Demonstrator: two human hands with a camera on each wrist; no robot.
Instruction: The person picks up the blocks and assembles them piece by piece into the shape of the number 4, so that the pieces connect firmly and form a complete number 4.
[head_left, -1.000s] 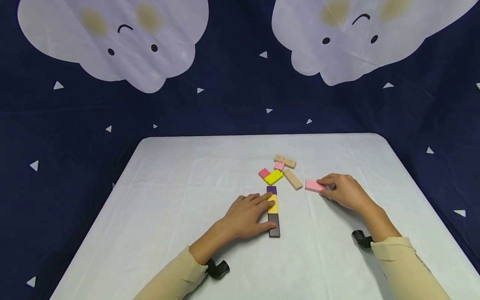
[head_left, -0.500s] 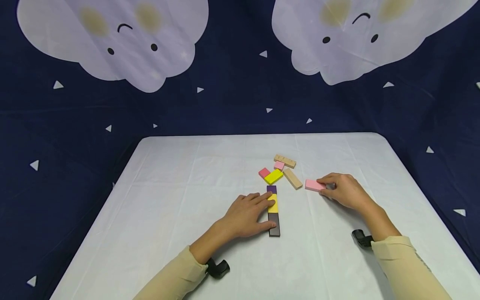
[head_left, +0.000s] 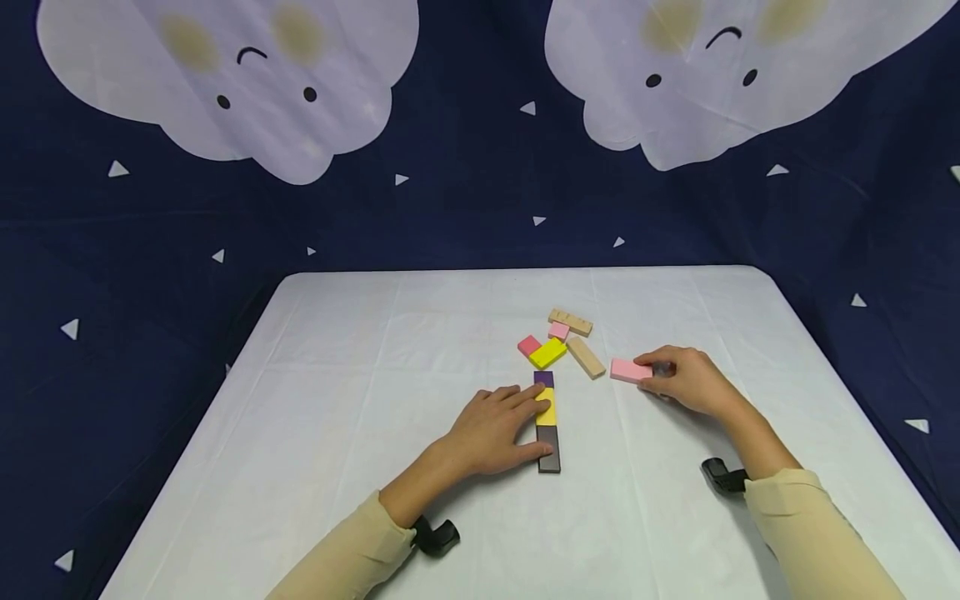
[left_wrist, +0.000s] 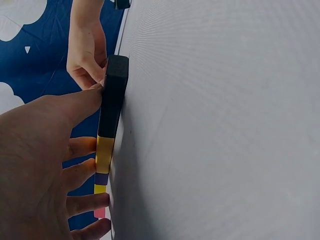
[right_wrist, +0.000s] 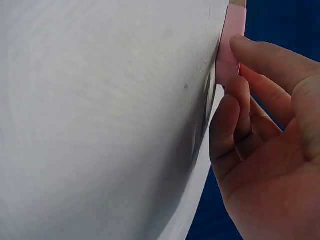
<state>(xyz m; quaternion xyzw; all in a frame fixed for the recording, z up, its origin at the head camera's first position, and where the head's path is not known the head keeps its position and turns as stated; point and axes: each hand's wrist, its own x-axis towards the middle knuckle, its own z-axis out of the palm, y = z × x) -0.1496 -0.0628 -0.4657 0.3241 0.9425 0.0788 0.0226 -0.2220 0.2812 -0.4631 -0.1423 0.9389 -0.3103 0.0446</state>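
Unmoved from a second ago, left hand (head_left: 491, 431) spread, touching a block row (head_left: 548, 421), right hand (head_left: 688, 381) pinching a pink block (head_left: 627, 370) at the row's two o'clock.

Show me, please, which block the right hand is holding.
The long pink block: the right hand pinches its right end, and it lies farthest right in the head view. The other pink block is smaller, farther back and untouched.
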